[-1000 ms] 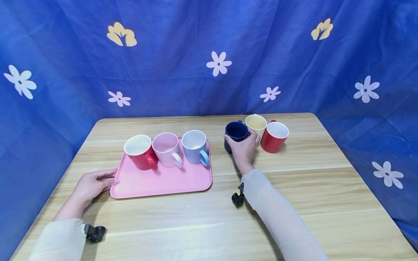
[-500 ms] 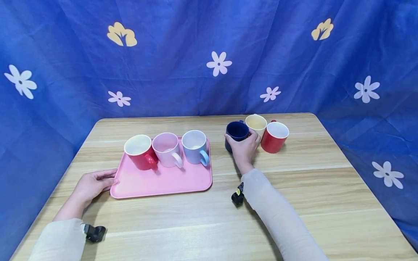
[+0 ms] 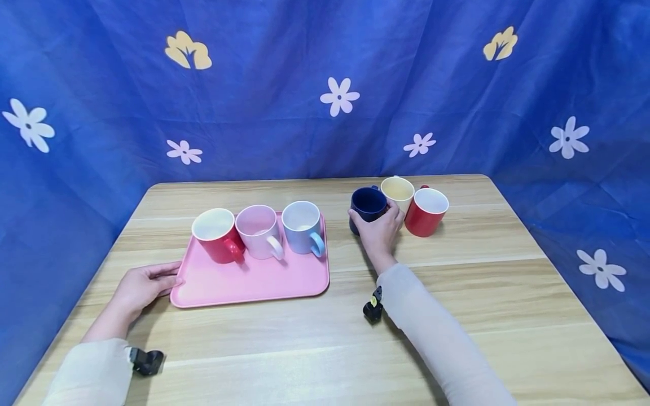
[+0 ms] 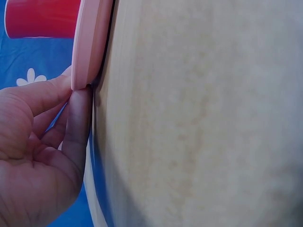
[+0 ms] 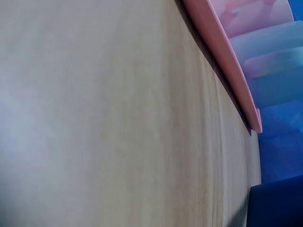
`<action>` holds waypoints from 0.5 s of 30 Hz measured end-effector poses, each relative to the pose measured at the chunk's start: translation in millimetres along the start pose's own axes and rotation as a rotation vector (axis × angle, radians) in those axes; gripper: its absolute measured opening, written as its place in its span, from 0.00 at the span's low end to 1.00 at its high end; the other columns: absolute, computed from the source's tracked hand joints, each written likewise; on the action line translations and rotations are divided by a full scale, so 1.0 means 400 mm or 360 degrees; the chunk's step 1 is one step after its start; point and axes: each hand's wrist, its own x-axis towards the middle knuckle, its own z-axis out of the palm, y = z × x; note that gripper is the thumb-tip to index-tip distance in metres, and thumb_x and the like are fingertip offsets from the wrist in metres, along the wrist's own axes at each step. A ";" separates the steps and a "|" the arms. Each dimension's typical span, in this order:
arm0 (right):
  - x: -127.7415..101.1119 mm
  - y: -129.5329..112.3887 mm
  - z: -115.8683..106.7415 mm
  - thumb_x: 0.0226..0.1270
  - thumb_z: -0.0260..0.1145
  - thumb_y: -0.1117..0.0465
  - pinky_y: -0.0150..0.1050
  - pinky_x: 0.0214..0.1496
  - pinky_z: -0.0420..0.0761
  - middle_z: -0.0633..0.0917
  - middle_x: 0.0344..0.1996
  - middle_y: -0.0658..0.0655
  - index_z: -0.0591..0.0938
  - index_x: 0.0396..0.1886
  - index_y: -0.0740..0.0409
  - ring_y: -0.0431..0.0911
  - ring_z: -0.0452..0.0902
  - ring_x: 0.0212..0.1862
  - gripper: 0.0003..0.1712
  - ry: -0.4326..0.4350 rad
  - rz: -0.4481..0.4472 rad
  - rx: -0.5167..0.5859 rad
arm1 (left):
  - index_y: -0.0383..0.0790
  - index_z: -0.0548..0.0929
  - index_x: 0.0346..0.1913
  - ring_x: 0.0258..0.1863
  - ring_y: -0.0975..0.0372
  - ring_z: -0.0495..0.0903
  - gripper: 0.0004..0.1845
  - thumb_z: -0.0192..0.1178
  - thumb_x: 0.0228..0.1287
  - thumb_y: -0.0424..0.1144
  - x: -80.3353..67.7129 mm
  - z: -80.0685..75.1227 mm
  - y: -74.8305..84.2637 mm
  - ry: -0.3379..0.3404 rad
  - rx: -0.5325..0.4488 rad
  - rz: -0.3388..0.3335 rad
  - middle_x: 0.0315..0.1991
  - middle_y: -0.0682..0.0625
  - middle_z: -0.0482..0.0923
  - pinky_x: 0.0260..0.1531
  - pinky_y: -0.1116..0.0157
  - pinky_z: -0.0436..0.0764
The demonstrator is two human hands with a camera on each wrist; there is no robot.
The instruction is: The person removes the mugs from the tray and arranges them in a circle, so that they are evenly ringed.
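Observation:
My left hand (image 3: 139,290) holds the left edge of a pink tray (image 3: 238,285) that lies on the table. In the left wrist view, the thumb is over the tray's rim (image 4: 90,47) and a finger lies under it. A red mug (image 3: 220,248), a pink mug (image 3: 259,234) and a light blue mug (image 3: 302,228) stand upright along the tray's far side. Right of the tray, my right hand (image 3: 380,231) grips a navy mug (image 3: 368,200) from the near side, thumb at its left. The right wrist view shows only part of the navy mug (image 5: 277,203); that hand is out of its frame.
A cream mug (image 3: 398,190) stands just behind the right fingers, and another red mug (image 3: 426,214) is beside it. The wooden table (image 3: 284,349) ends at a blue flowered curtain (image 3: 264,101) behind and at both sides.

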 end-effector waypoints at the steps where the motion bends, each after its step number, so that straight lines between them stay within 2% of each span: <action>1: -0.002 -0.001 -0.002 0.40 0.79 0.40 0.49 0.60 0.69 0.67 0.57 0.61 0.65 0.62 0.60 0.53 0.60 0.60 0.54 -0.0012 -0.0004 -0.0003 | 0.20 0.69 0.61 0.35 0.78 0.78 0.32 0.67 0.60 0.38 0.000 0.000 0.000 0.0002 0.0006 0.0000 0.41 0.59 0.82 0.34 0.73 0.83; 5: -0.013 -0.003 -0.011 0.42 0.79 0.42 0.50 0.62 0.67 0.66 0.59 0.62 0.62 0.66 0.59 0.53 0.60 0.61 0.55 -0.0073 -0.0020 -0.0001 | 0.21 0.70 0.61 0.35 0.78 0.78 0.32 0.67 0.60 0.39 -0.001 0.000 0.000 0.0009 0.0023 0.0001 0.41 0.57 0.82 0.34 0.73 0.83; 15: -0.036 0.004 -0.043 0.49 0.75 0.44 0.52 0.65 0.64 0.61 0.63 0.63 0.56 0.71 0.56 0.54 0.57 0.63 0.55 -0.0225 -0.0143 0.0041 | 0.21 0.69 0.62 0.35 0.77 0.79 0.33 0.67 0.60 0.39 -0.001 -0.004 -0.004 -0.0009 -0.0033 -0.0013 0.40 0.62 0.81 0.35 0.71 0.83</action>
